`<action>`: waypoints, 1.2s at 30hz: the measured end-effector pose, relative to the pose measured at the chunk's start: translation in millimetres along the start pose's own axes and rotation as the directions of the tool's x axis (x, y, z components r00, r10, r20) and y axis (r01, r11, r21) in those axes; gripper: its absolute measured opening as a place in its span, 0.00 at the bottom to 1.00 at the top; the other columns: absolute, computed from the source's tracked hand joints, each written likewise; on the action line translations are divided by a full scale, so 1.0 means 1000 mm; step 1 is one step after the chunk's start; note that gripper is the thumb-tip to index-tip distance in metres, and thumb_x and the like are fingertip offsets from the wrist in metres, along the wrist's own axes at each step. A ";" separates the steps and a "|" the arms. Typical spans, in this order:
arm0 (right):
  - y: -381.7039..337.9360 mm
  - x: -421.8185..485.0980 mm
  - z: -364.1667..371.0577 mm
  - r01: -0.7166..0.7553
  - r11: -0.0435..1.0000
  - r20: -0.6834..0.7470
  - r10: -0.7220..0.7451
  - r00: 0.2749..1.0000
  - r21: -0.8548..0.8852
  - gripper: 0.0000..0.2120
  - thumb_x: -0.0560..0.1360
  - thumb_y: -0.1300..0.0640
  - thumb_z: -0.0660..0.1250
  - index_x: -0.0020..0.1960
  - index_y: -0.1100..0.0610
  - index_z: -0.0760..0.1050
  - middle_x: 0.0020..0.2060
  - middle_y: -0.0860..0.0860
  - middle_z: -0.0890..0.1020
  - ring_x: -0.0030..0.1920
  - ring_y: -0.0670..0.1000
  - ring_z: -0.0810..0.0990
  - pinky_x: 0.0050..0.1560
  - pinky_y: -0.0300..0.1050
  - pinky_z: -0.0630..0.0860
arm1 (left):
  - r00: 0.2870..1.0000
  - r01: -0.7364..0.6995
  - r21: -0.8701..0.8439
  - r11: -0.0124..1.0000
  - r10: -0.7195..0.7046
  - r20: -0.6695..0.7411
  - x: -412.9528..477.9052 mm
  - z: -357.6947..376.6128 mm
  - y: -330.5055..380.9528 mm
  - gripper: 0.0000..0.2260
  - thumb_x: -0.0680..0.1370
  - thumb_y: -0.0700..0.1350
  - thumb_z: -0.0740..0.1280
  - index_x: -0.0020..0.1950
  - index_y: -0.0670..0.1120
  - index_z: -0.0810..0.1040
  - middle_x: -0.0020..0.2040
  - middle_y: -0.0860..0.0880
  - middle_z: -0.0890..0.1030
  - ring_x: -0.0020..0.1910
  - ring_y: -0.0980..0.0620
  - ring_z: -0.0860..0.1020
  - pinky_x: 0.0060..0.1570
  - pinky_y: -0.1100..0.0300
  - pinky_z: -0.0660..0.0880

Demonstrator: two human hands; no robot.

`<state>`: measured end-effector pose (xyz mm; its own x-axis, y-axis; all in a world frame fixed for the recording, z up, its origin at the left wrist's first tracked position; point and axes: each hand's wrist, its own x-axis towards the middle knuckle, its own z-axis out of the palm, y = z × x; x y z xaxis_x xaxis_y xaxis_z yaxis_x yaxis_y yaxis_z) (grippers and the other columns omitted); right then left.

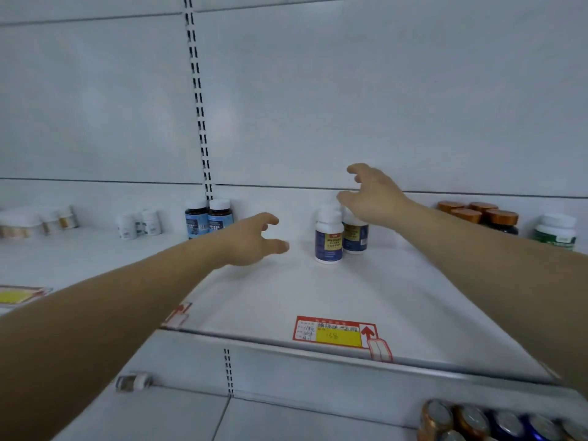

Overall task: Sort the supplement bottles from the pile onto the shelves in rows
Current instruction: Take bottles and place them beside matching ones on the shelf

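Both hands are out over the shelf (286,297) and neither one's holding anything. The left hand (254,238) is empty, fingers loosely curled and the thumb spread away from them, so a fairly wide gap. The right hand (372,198) is the same deal: fingers fanned and bent like a claw, nothing in it.

The front bottle (329,238), white cap and dark blue label, stands upright near the back of the shelf. The back bottle (355,237), same look, sits just behind it at about 1 o'clock, touching or nearly so. The left hand is at 9 o'clock from the front bottle, near, with a clear strip of shelf between them. The right hand is at roughly 12 to 1 o'clock, over the caps. It hides the back bottle's top, so I can't tell if it's touching it.

Further out at 9 o'clock, past the left hand, two dark bottles (219,214) stand side by side against the back wall. At 3 o'clock there's a cluster of copper-lidded bottles (502,217), then a green-label bottle (555,232). A red and yellow price tag (334,333) sits on the shelf's front edge at 6 o'clock.
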<state>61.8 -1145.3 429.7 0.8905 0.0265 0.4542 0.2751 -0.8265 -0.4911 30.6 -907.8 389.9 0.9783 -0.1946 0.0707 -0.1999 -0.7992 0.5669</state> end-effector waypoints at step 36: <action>-0.409 -0.138 0.605 0.154 0.985 0.738 -0.049 0.673 -0.076 0.31 0.74 0.40 0.63 0.71 0.56 0.64 0.64 0.56 0.73 0.60 0.57 0.74 0.55 0.47 0.72 | 0.818 0.533 0.154 0.832 -0.553 0.160 -0.284 -0.130 -0.631 0.29 0.77 0.56 0.64 0.75 0.50 0.59 0.76 0.48 0.59 0.72 0.47 0.63 0.69 0.54 0.63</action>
<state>45.5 -471.0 118.4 0.8536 0.4729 -0.2185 0.3809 -0.8527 -0.3575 -113.7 -274.5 119.2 0.9020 0.1920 -0.3866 0.3464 -0.8564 0.3829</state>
